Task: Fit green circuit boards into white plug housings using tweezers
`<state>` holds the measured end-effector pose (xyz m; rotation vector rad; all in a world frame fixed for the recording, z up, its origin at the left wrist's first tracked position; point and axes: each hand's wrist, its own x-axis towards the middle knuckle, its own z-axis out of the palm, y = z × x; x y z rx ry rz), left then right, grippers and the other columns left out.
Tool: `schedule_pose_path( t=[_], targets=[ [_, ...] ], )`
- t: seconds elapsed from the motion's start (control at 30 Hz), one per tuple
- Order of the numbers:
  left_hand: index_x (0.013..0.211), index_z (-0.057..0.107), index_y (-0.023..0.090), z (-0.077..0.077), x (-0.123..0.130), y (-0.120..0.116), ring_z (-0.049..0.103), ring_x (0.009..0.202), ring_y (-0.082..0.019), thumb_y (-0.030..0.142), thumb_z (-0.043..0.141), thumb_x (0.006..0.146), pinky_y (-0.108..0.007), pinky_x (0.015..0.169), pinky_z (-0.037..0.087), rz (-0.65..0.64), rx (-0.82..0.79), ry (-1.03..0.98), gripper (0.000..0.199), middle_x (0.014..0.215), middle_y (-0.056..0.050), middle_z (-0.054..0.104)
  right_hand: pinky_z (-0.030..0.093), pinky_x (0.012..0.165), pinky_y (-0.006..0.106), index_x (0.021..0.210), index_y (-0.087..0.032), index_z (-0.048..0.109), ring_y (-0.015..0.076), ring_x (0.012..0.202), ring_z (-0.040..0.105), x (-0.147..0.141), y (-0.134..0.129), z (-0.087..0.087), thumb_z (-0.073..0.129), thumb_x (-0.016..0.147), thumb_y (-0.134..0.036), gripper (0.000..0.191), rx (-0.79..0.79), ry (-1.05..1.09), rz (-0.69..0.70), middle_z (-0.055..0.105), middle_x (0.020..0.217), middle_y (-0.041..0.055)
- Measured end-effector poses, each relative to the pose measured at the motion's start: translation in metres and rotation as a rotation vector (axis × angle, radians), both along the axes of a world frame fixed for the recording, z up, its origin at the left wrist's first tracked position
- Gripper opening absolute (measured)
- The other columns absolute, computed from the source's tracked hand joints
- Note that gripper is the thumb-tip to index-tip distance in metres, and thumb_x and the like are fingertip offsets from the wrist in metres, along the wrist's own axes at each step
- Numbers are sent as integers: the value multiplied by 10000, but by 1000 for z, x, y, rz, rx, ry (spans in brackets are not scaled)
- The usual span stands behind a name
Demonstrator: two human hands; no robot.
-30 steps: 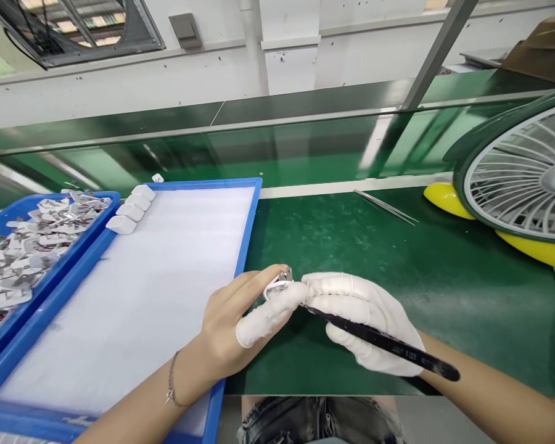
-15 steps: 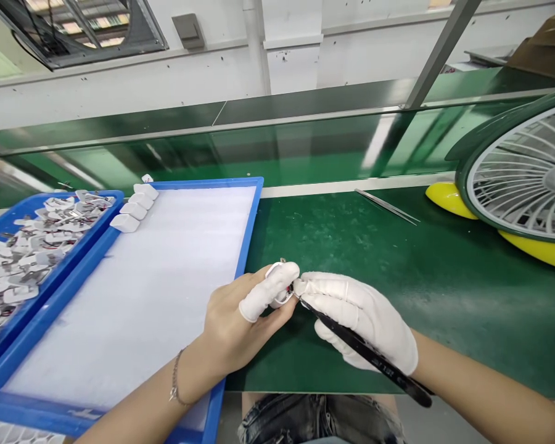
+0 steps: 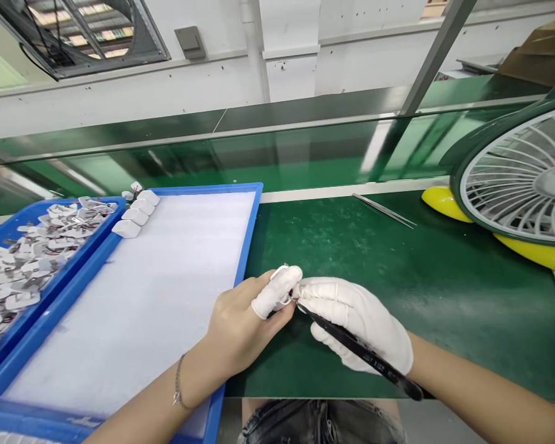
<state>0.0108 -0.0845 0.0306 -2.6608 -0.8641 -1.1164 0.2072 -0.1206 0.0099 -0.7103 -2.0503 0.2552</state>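
My left hand (image 3: 240,320), with a white cover on the thumb, is closed round a small white plastic casing (image 3: 284,301), most of it hidden under that thumb. A bit of dark and red shows inside the casing. In a white glove, my right hand (image 3: 356,320) grips black tweezers (image 3: 365,351). Their tips reach the casing's near edge, and the gloved fingertips press close to it, nearly touching my left thumb. Both hands are just above the green tabletop, right of the blue tray's edge.
A blue tray with a white liner (image 3: 166,290) lies on the left, several white casings (image 3: 136,216) lined up at its far corner. Beyond it, another blue tray (image 3: 115,206) holds a heap of white parts with wires. Metal tweezers (image 3: 383,211) and a fan (image 3: 527,185) are at right.
Both hands keep their grips with only a tiny shift. My left thumb now covers more of the casing. The whole view has tilted slightly.
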Motion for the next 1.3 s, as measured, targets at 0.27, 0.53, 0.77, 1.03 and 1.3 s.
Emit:
schedule_pose_path(
  t=[0.27, 0.53, 0.77, 1.03, 1.3],
  targets=[
    [1198, 520, 195, 2, -5, -3, 659, 827, -169, 115, 637, 804, -263, 654, 546, -39, -49, 116, 419, 1079, -90, 679, 485, 699, 277, 1030, -177, 560, 163, 855, 612, 0, -5, 2, 391, 956, -254, 200, -47, -68, -113, 645, 952, 76],
    [1280, 492, 201, -6, -6, 0, 654, 814, -179, 83, 673, 752, -264, 619, 535, -46, 35, 256, 570, 1080, -90, 680, 313, 542, 298, 1017, -183, 575, 162, 618, 502, 0, -9, 5, 441, 924, -278, 189, -9, -513, -322, 583, 729, 18],
    [1251, 508, 237, 0, -5, -2, 659, 844, -155, 82, 661, 766, -238, 687, 539, -27, -12, 126, 532, 1082, -71, 680, 411, 586, 267, 1030, -207, 512, 144, 615, 536, 8, -12, 8, 418, 898, -218, 163, -61, -62, -148, 607, 731, 22],
    [1229, 518, 258, 2, -9, -3, 649, 926, -203, 96, 686, 752, -293, 710, 557, -95, 7, 105, 531, 1128, -114, 658, 448, 599, 255, 1018, -208, 515, 137, 609, 556, 8, -12, 13, 411, 926, -254, 146, -139, 8, -122, 605, 704, 14],
    [1138, 563, 205, 6, -6, -3, 647, 898, -224, 93, 718, 719, -313, 687, 560, -114, 68, 97, 461, 1090, -139, 667, 443, 619, 279, 935, -181, 573, 142, 683, 564, 11, -13, 8, 435, 934, -280, 170, -286, 106, -37, 627, 782, 33]
  ],
)
